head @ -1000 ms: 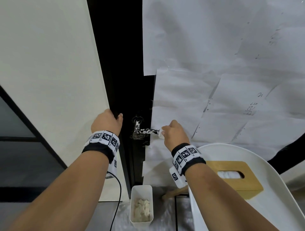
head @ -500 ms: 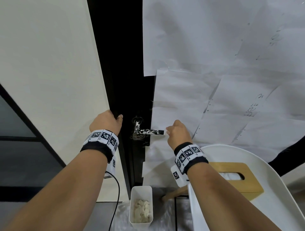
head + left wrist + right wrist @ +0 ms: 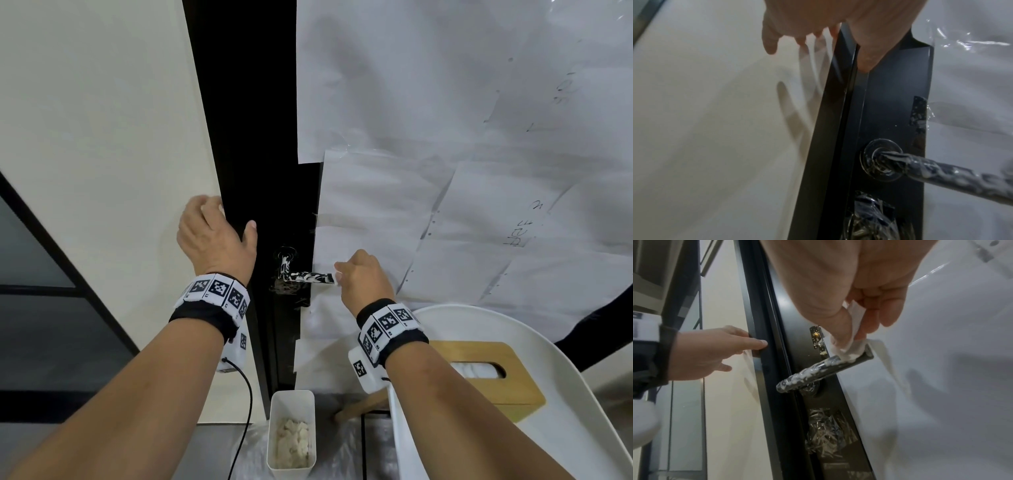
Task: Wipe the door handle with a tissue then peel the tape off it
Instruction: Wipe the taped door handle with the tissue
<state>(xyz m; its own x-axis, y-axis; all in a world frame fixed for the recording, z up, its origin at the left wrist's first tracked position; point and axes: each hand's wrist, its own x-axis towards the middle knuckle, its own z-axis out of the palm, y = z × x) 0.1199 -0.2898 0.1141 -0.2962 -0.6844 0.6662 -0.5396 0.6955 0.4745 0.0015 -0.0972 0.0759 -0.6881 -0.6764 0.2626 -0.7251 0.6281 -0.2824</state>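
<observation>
The black door handle [image 3: 308,276] sticks out to the right from the dark door, mottled with white smears and wrapped in glossy tape. My right hand [image 3: 363,281] is at the handle's free end and pinches a small white tissue [image 3: 851,350] between thumb and fingers, pressed onto the tip of the handle [image 3: 818,369]. My left hand [image 3: 215,236] rests on the black door frame [image 3: 246,137], thumb on the frame and fingers spread onto the cream wall. The left wrist view shows the handle [image 3: 941,170] and its round base; the tissue is outside that view.
White paper sheets [image 3: 445,171] cover the door on the right. Crumpled clear tape [image 3: 826,434] clings below the handle. A white bin [image 3: 291,435] with used tissues stands on the floor. A wooden tissue box [image 3: 486,373] sits on a white seat [image 3: 582,411].
My left hand has slid a little up the frame and spread its fingers onto the wall. My right hand with the tissue has shifted slightly along the handle's end.
</observation>
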